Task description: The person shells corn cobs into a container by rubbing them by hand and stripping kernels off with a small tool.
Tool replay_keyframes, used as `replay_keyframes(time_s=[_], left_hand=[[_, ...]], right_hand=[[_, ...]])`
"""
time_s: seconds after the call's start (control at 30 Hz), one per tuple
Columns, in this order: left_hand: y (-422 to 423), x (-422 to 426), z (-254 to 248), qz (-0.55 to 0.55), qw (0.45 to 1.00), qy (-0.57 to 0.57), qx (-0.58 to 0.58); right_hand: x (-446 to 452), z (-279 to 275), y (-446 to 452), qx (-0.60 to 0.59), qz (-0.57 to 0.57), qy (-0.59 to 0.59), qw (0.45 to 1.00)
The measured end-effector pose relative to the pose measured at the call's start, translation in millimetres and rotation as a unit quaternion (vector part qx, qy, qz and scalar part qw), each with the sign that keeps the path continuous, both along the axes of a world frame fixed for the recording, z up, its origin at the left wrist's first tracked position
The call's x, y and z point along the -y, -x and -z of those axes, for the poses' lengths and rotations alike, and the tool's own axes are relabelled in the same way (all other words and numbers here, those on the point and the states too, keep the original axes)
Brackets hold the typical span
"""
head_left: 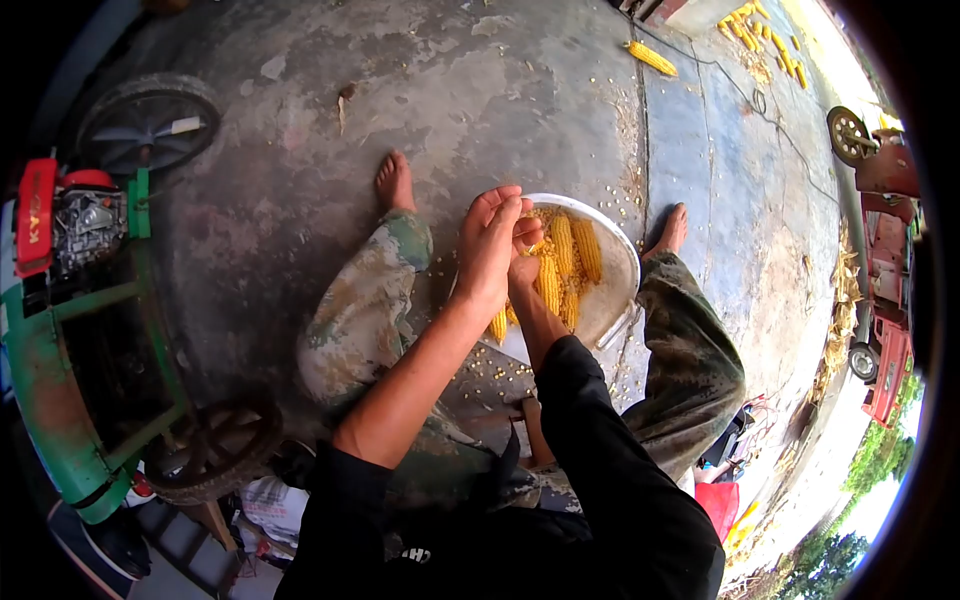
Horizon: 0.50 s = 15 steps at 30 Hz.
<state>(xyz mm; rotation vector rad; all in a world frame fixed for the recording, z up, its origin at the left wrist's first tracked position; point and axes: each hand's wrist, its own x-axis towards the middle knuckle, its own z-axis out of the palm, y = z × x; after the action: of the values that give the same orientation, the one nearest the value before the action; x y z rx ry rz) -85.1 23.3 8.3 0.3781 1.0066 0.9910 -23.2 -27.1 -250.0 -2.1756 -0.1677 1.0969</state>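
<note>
A white basin [622, 235] stands on the floor between my legs and holds several yellow corn cobs [562, 246] and loose kernels. Over its left side my two hands are close together and overlap. My left hand [488, 238] is closed, its fingers curled near the basin's far rim; anything inside them is hidden. Behind it, my right hand [523, 266] is mostly covered, with its wrist low over the cobs. How its fingers lie does not show.
A single corn cob [652, 58] lies on the concrete floor, and more cobs [765, 40] are scattered at far right. Kernels dot the ground around the basin. At left stands a green machine [95, 350] with a red engine [38, 215]. A cable [758, 100] crosses the floor.
</note>
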Motion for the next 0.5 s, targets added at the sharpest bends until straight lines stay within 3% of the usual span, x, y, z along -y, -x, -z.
replay_keyframes(time_s=[0.2, 0.27, 0.37, 0.5], left_hand=[[-4, 2, 8, 0.011, 1.000, 0.001, 0.001], [-3, 3, 13, 0.015, 1.000, -0.006, 0.002], [-7, 8, 28, 0.022, 0.999, -0.014, -0.045], [-16, 23, 65, 0.058, 0.991, -0.007, -0.120]], right_hand=[[19, 7, -15, -0.118, 0.006, 0.021, 0.993], [45, -16, -22, -0.241, -0.009, -0.003, 0.970], [75, -60, -41, -0.327, -0.039, -0.018, 0.944], [103, -142, -74, -0.309, -0.098, -0.083, 0.942]])
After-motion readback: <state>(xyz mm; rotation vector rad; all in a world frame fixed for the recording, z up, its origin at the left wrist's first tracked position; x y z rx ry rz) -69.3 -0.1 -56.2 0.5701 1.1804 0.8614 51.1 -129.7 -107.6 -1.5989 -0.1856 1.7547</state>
